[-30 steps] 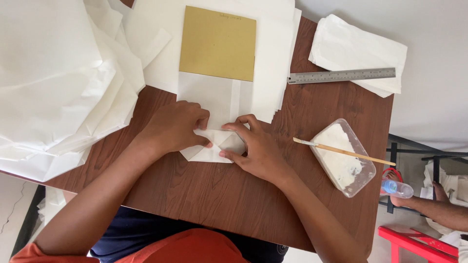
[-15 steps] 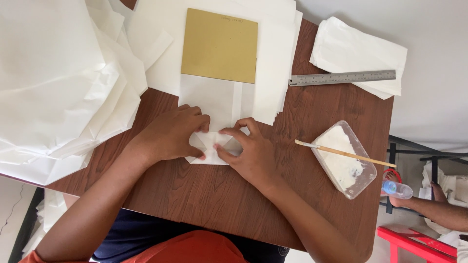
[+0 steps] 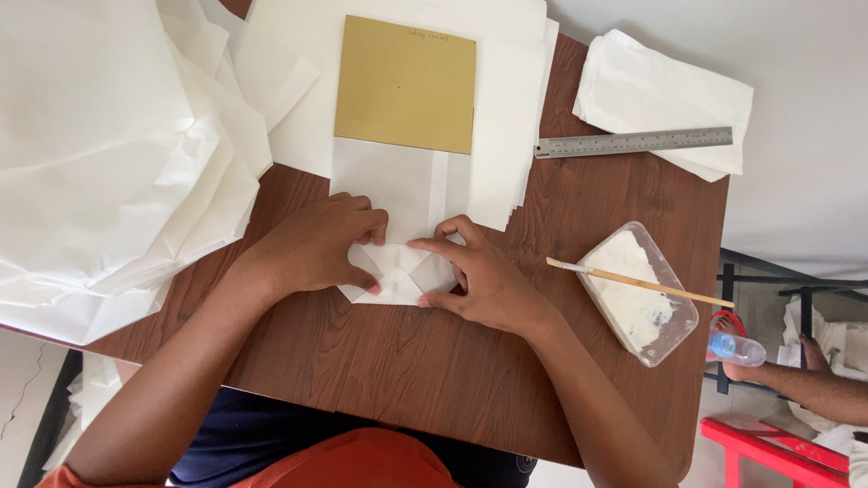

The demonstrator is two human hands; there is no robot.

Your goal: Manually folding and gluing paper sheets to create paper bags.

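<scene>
White, thin paper bag (image 3: 398, 212) lies flat on your wood-grain table (image 3: 380, 361), its bottom end folded into crisp triangles. Your left hand (image 3: 316, 248) and right hand (image 3: 475, 276) press those folds down, fingers flat, gripping nothing.

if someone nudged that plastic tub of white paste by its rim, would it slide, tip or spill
The tub looks shallow and wide with a flat base, so it would probably slide on the smooth wooden table rather than tip. The paste seems thick, so unlikely to slosh. The brush lies loose across the rim and would likely roll or fall off.
</scene>
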